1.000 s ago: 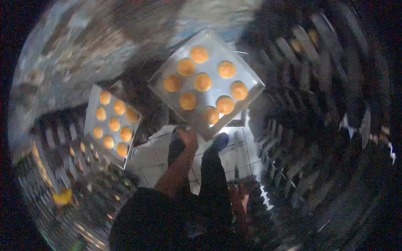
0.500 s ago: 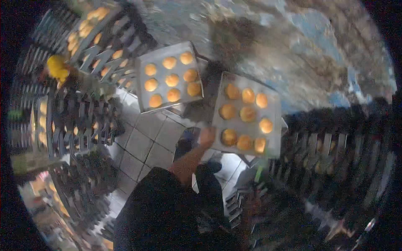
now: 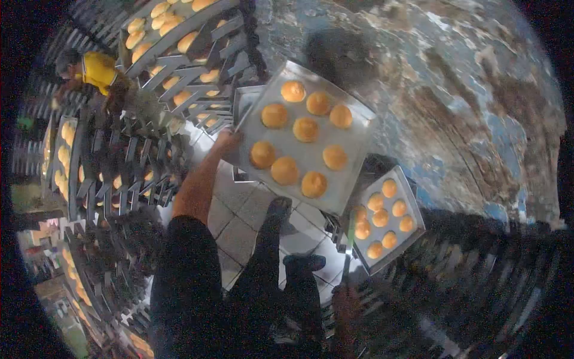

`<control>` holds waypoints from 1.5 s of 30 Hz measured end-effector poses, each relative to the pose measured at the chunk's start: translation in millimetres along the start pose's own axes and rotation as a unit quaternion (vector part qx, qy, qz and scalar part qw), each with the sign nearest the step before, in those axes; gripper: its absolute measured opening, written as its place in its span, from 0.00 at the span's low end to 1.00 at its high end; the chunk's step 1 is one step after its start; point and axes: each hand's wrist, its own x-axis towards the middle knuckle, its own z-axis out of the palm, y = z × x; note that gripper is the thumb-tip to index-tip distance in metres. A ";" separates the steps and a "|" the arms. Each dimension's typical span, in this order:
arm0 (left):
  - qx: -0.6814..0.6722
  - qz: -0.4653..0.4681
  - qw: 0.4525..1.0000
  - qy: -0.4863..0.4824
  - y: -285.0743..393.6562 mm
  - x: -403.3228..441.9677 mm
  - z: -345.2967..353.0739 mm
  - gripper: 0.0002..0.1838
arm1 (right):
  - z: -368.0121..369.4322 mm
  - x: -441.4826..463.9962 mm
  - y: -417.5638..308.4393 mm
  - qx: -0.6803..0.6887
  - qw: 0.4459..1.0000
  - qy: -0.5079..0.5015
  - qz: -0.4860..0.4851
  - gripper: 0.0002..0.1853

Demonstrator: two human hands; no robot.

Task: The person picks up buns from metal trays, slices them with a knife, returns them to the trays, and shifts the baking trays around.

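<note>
My left hand [image 3: 228,143] grips the left edge of a metal baking tray [image 3: 359,143], its fingers partly hidden by the rim. Several round golden buns [image 3: 305,129] sit on the tray, which is held tilted over the tiled floor. Low at the right, my right hand [image 3: 346,294] is dark and blurred. A thin green and white object [image 3: 350,239] rises just above that hand; its kind cannot be made out. Close by on the right is a second tray [image 3: 391,263] of buns. Behind the held tray, part of another metal tray [image 3: 245,93] shows.
Racks of bun trays [image 3: 179,45] stand at the upper left and along the left [image 3: 113,161]. A person in a yellow top [image 3: 98,70] is among them. A stained wall-like surface [image 3: 442,90] fills the upper right. Dark racks [image 3: 478,263] lie at the lower right.
My left hand and the tray of buns have moved left and upward. The second tray at the right has come into sight. The left tray is now mostly covered by the held one.
</note>
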 end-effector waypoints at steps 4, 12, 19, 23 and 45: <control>0.087 0.092 0.992 0.009 -21.5 49.8 -48.4 0.18 | -26.4 63.5 -59.1 0.552 0.734 -0.175 0.355 0.13; 0.327 0.151 0.928 0.097 -83.7 136.4 -57.7 0.22 | 40.9 70.8 -53.0 0.498 0.781 -0.237 0.291 0.17; -0.516 0.122 0.848 0.006 9.3 6.7 101.0 0.24 | 32.6 31.1 -56.8 0.391 0.857 -0.118 0.314 0.23; -0.017 0.137 0.967 -0.212 108.5 -153.8 283.3 0.30 | 77.5 -26.6 -32.6 0.154 0.983 0.003 0.097 0.25; 0.255 0.103 0.949 -0.152 -5.9 -247.6 367.0 0.24 | 10.2 -100.2 103.7 0.626 0.722 0.080 0.285 0.15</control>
